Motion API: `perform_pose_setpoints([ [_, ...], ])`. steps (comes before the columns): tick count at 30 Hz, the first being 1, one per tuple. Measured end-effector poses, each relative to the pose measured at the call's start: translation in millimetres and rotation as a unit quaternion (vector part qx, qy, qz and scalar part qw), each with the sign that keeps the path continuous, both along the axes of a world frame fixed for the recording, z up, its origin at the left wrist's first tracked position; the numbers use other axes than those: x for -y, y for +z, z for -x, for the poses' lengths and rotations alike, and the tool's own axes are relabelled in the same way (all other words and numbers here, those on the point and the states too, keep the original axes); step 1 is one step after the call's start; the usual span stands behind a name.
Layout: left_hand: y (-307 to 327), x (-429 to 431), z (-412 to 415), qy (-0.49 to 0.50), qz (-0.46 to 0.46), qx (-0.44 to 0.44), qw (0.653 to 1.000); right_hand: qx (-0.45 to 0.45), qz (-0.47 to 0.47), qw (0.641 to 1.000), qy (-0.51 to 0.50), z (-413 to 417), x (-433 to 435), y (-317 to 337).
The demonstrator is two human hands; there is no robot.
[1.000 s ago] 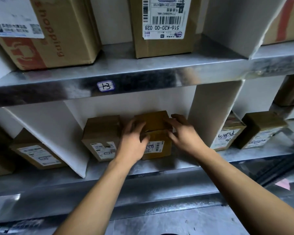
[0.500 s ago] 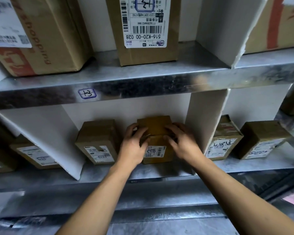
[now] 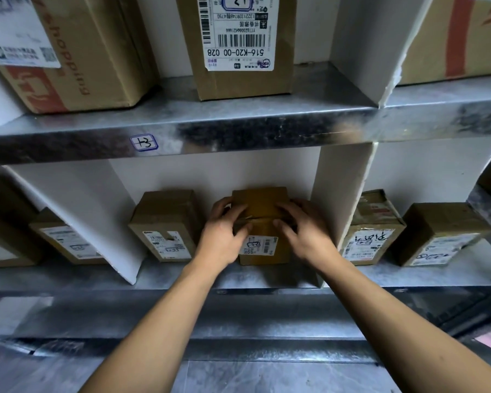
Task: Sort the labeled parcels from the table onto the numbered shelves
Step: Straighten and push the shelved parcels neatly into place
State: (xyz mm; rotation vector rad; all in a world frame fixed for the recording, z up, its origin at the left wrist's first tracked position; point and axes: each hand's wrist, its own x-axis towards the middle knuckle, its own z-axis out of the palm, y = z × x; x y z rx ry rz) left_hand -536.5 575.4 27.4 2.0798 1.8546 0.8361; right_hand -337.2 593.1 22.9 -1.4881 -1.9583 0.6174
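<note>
While I watch through the head camera, my left hand [image 3: 224, 236] and right hand [image 3: 304, 236] grip a small brown parcel [image 3: 262, 219] between them, fingers [image 3: 288, 211] curled over its top, thumbs pressing its labelled front. It sits on the metal shelf [image 3: 238, 276]; another parcel [image 3: 167, 225] stands just left of my left fingers, a white divider [image 3: 340, 199] just right of my right fingers.

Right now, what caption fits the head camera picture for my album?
Both hands, left hand and right hand, set a small parcel into shelf 13.
</note>
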Motion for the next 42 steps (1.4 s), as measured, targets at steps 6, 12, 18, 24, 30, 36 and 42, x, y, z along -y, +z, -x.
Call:
perform_pose_setpoints([
  [6,7,20,4,0.026,-0.003,0.025,0.999,0.022,-0.034,0.999,-0.013,3,17,8],
  [12,6,48,10,0.019,-0.020,-0.060,0.998,0.112,-0.098,0.988,-0.050,7,49,5],
  [18,3,88,6,0.005,0.006,-0.178,0.984,0.204,-0.146,0.968,-0.028,-6,88,-6],
  [24,-10,125,-16,-0.022,0.030,-0.179,0.983,0.240,-0.100,0.965,-0.041,-38,138,-20],
  [30,-19,144,-72,-0.095,0.039,-0.166,0.981,0.250,-0.043,0.963,-0.094,-87,174,-27],
  [36,-5,125,-140,-0.150,-0.007,-0.139,0.979,0.222,-0.076,0.961,-0.147,-147,154,-11],
  [42,6,79,-200,-0.140,-0.056,-0.097,0.984,0.197,-0.094,0.967,-0.135,-199,109,3],
])
